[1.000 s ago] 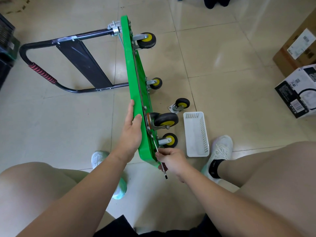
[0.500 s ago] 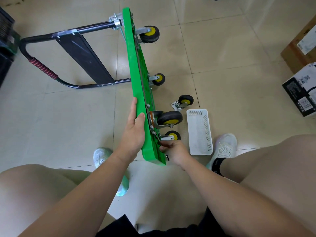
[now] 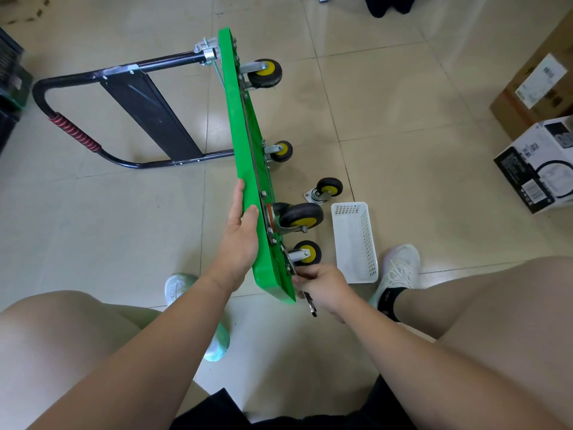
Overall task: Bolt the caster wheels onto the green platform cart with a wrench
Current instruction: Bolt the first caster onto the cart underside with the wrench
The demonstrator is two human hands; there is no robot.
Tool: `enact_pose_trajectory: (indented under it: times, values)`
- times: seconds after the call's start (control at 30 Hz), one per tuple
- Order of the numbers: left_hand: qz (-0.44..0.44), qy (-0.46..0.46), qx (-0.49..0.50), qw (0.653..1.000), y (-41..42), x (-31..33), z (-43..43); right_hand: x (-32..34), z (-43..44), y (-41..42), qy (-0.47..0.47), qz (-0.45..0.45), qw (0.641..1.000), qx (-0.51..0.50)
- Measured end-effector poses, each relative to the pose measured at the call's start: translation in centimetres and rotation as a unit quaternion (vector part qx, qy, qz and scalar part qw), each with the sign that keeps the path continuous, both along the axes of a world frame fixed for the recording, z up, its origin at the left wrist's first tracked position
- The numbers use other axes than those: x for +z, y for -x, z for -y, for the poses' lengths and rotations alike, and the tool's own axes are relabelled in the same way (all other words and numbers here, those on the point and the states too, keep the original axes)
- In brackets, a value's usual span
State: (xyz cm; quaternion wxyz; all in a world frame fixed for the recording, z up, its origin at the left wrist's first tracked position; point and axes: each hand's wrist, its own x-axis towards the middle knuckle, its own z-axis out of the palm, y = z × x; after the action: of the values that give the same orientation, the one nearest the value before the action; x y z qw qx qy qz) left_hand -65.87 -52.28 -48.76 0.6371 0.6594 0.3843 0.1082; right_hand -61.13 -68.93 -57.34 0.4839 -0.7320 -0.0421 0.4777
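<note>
Evidently the green platform cart (image 3: pixel 245 169) stands on edge on the floor (image 3: pixel 403 150), my left hand (image 3: pixel 240 240) pressed flat against it. My right hand (image 3: pixel 325 283), gripping the wrench (image 3: pixel 310 304) at the cart's near caster (image 3: pixel 307 252), has swung the handle back down, so I judge another tightening stroke done.

Tiled floor (image 3: pixel 403 135): basket (image 3: pixel 355 240), caster (image 3: pixel 325 190) (loose)

cart deck (image 3: pixel 245 169): glossy green plastic | wrench (image 3: pixel 310 304): bare metal | basket (image 3: pixel 356 243) beside deck: white perforated plastic | floor (image 3: pixel 403 150): glossy tile
</note>
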Motion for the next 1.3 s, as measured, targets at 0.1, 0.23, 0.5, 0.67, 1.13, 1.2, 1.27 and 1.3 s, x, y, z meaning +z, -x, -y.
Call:
enact_pose_trajectory:
  times: [0.1,0.23,0.5,0.67,1.13,1.2,1.27,1.3]
  values:
    - [-0.002,-0.004,0.002,1.0,0.0,0.1,0.1,1.5,-0.1,0.8,-0.009,0.006,1.0,-0.007]
    - [-0.01,0.0,0.004,1.0,0.0,0.5,0.3,3.1,-0.1,1.5,-0.023,0.001,1.0,-0.01]
    - [-0.018,0.007,-0.002,1.0,0.2,0.9,0.4,4.2,-0.5,1.7,-0.034,-0.057,0.996,-0.06]
    - [-0.015,0.011,-0.006,1.0,0.1,0.7,0.3,4.6,-0.3,1.9,-0.033,-0.085,0.99,-0.106]
    - [0.003,0.01,-0.006,1.0,0.0,0.2,0.2,4.0,-1.5,2.9,0.025,0.012,0.987,-0.156]
    - [0.002,0.008,-0.007,1.0,0.1,0.2,0.2,4.3,-1.8,3.1,0.02,0.03,0.989,-0.141]
    - [-0.002,0.007,-0.008,1.0,0.1,0.3,0.2,4.4,-1.8,3.3,0.019,0.054,0.991,-0.122]
    - [-0.003,0.006,-0.009,1.0,0.2,0.3,0.2,4.4,-1.8,3.4,0.023,0.071,0.991,-0.11]
